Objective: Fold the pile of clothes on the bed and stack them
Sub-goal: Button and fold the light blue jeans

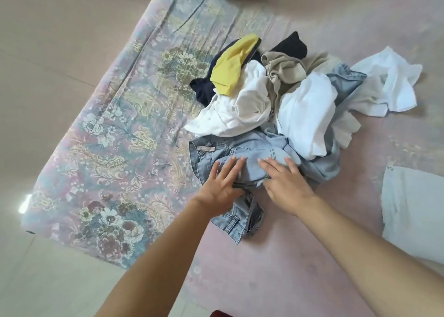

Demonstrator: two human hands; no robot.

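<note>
The bed [101,134] was covered with a flowered pink sheet, and pale floor tiles showed on its left side. The pile of clothes [276,95] lay in the middle, not sorted: a yellow piece [230,69], white shirts, a beige garment and dark pieces, all crumpled. At the right edge lay a pale cloth [413,211]; I could not tell if it was a folded piece. So the task looked to be near its beginning. The left hand [222,187] and the right hand [286,184] lay flat with straight fingers on the light blue jeans [242,158] at the near side of the pile, pressing, gripping nothing.
</note>
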